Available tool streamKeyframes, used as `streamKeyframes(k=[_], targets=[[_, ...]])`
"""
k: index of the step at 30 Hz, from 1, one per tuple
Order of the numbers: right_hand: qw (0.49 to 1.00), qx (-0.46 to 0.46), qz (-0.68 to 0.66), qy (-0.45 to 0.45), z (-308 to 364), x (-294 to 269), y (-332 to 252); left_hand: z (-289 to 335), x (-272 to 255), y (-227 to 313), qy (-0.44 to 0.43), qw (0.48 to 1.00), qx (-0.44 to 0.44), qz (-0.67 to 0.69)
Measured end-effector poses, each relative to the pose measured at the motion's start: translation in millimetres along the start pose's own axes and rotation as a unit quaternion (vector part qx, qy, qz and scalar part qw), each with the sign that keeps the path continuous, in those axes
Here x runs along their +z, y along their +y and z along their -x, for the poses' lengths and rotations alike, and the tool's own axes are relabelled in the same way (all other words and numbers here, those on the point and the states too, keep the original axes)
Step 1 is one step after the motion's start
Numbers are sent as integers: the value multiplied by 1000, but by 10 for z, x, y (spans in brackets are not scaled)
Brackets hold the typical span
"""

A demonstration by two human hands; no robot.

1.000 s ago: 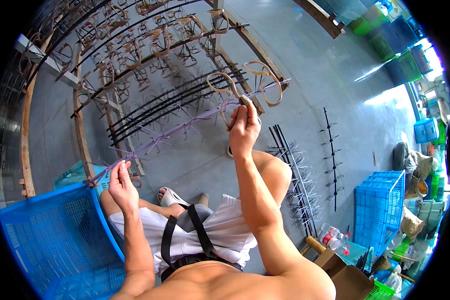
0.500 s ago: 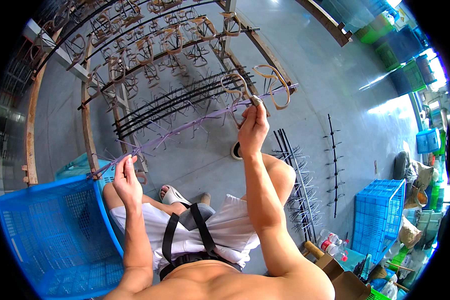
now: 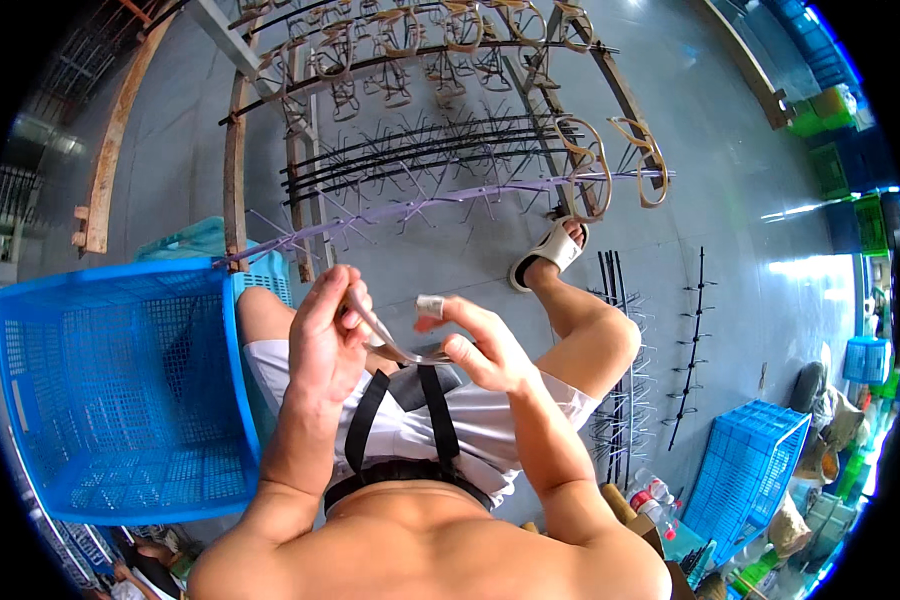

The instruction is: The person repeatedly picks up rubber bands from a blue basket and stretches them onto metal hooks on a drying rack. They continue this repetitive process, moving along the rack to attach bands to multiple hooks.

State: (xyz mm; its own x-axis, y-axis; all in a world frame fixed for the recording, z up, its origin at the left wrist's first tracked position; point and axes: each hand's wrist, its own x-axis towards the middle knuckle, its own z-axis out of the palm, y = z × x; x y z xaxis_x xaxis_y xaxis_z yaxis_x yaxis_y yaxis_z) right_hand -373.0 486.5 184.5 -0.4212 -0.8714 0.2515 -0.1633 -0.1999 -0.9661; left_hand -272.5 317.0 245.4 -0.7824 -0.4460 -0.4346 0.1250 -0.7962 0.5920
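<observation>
In front of my lap, my left hand (image 3: 328, 330) pinches a curved, pale brown frame (image 3: 395, 350) that looks like an eyeglass frame. My right hand (image 3: 485, 345) is at the other end of it, thumb close to or touching the piece, index finger stretched out and apart. A pale wrap (image 3: 430, 306) covers that index fingertip; its other fingers are mostly hidden. Beyond both hands, a purple pronged rod (image 3: 410, 207) lies across the rack. Two similar looped frames, a brown frame (image 3: 585, 170) and a tan frame (image 3: 645, 165), hang at its right end.
Ahead stands a rack (image 3: 235, 170) with rows of hanging frames and black pronged rods (image 3: 420, 150). A large blue basket (image 3: 245, 400) is at my left. More rods (image 3: 692, 350) lie on the floor at right, near a blue crate (image 3: 745, 470) and plastic bottles (image 3: 655, 500).
Both hands have left the purple rod and come back toward my lap. My right hand has let go of the frame now hanging there; a pale frame is now in my left hand.
</observation>
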Motion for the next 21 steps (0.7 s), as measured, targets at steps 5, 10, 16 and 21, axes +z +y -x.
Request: streamKeyframes(k=[5,10,16,21], targets=[[912,34,-366,182,121,185,200,-100,-39,-3,0,986,-4,168],[942,-42,56,328,78,271,91,-104,165,-158,9,996,26,80],[974,-69,187,110,93,-252,-243,-164,193,-167,15,999,13,-37],[904,-22,9,426,-123,-614,-51,-319,-126,-275,84,860,336,-374]])
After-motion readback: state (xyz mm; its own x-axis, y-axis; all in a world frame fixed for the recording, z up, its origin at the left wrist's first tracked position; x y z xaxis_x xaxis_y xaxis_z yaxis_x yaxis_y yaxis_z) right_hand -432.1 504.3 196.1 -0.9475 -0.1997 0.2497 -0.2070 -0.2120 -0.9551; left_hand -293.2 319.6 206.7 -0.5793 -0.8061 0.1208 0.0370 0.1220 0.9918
